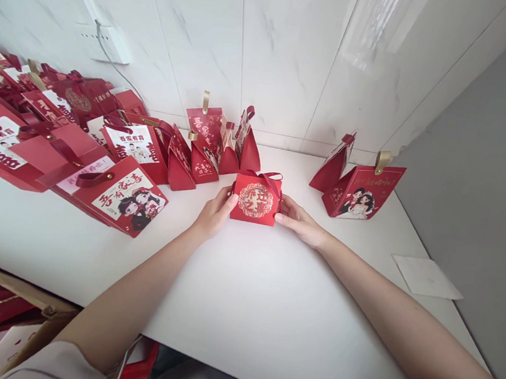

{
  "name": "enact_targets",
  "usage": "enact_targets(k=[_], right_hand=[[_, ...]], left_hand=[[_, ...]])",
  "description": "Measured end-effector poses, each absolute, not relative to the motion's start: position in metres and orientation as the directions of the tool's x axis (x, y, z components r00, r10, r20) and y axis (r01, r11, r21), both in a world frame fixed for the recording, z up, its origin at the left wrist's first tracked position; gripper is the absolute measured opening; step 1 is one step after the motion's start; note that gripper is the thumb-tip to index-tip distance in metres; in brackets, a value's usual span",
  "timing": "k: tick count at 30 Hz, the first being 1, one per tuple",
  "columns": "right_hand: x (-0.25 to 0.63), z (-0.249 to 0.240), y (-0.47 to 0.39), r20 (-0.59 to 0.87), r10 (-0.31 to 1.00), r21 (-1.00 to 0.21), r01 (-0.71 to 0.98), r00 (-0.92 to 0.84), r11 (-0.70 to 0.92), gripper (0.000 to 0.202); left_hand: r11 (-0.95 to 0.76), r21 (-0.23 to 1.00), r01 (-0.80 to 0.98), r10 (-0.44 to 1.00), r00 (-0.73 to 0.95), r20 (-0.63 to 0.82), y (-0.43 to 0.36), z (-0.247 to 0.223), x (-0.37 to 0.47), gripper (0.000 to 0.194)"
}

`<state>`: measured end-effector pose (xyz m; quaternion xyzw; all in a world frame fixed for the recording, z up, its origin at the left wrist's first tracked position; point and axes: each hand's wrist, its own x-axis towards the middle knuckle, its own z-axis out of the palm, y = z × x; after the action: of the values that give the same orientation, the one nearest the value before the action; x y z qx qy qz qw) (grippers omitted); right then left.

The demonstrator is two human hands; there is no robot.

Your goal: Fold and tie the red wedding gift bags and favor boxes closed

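Note:
A small red box (pixel 255 200) with a round gold pattern and a dark red ribbon on top is held upright above or on the white table (pixel 241 297). My left hand (pixel 217 211) grips its left side, thumb on the front edge. On the right side my right hand (pixel 297 219) holds it the same way, thumb near the lower front corner. The fingers behind the box are partly hidden. Just behind it stand several red gift boxes (pixel 202 163) with loop handles.
Many red gift boxes (pixel 136 201) crowd the left side. Two more (pixel 365 192) stand at the back right. A white sheet (pixel 426 277) lies at the right edge. A carton (pixel 56 313) of red bags is at lower left. The tiled wall (pixel 289 54) has a socket (pixel 103 43) with a cable.

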<state>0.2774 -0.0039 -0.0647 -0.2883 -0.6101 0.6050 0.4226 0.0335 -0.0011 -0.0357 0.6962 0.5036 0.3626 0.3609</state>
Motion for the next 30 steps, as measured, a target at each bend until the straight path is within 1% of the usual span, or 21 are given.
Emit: enact_targets(k=[18, 22, 24, 26, 28, 29, 30], right_hand=[[0.279, -0.066, -0.003, 0.165, 0.864, -0.985, -0.131, -0.476, 0.116, 0.073], [0.275, -0.071, -0.003, 0.179, 0.891, -0.982, -0.128, -0.418, 0.137, 0.074], [0.27, -0.074, -0.005, 0.202, 0.919, -0.978, -0.117, -0.338, 0.171, 0.078], [0.264, -0.076, -0.008, 0.225, 0.941, -0.974, -0.096, -0.252, 0.207, 0.082], [0.258, -0.076, -0.013, 0.237, 0.951, -0.971, -0.056, -0.2, 0.23, 0.078], [0.255, -0.074, -0.016, 0.234, 0.953, -0.972, -0.025, -0.19, 0.234, 0.072], [0.253, -0.072, -0.02, 0.228, 0.955, -0.972, 0.017, -0.188, 0.236, 0.065]], left_hand=[[-0.227, 0.868, 0.441, 0.965, 0.225, 0.138, -0.002, -0.035, 0.034, 0.055], [-0.235, 0.895, 0.379, 0.961, 0.226, 0.157, 0.001, -0.039, 0.034, 0.055], [-0.256, 0.903, 0.344, 0.962, 0.177, 0.206, 0.002, -0.042, 0.036, 0.062], [-0.316, 0.872, 0.373, 0.949, 0.13, 0.288, 0.002, -0.044, 0.038, 0.066], [-0.385, 0.825, 0.414, 0.923, 0.182, 0.339, -0.001, -0.045, 0.04, 0.067], [-0.409, 0.81, 0.419, 0.911, 0.234, 0.339, -0.003, -0.044, 0.041, 0.072], [-0.422, 0.807, 0.413, 0.901, 0.287, 0.325, -0.005, -0.043, 0.043, 0.082]])
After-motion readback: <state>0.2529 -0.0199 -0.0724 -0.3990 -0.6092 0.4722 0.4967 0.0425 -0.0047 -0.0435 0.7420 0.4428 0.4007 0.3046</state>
